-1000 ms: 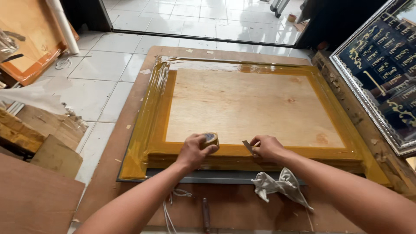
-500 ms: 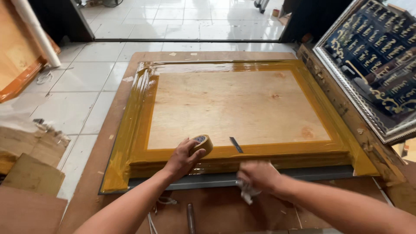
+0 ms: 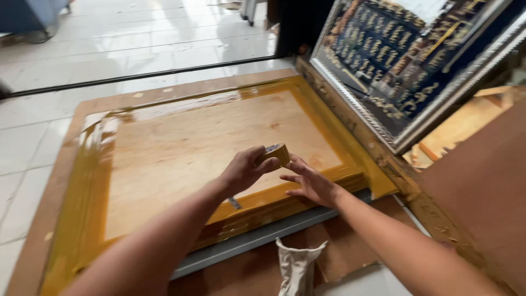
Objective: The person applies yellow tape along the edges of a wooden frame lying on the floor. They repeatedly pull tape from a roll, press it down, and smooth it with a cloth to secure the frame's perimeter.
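Pale floor tiles stretch off behind a brown work board, and right at the near edge a crumpled white cloth lies beside a grey metal strip. Up from there, both arms reach over a big frame wrapped in yellow-brown tape, its plywood back facing up. Left hand is clamped on a small roll of tape, lifted just above the panel. Right hand hovers open and empty, fingers spread, fingertips nearly touching the roll. Looks like the taping step: finding the loose end calls for a fingernail at the roll's rim. Beyond, an ornate silver-framed display leans at the board's far right.
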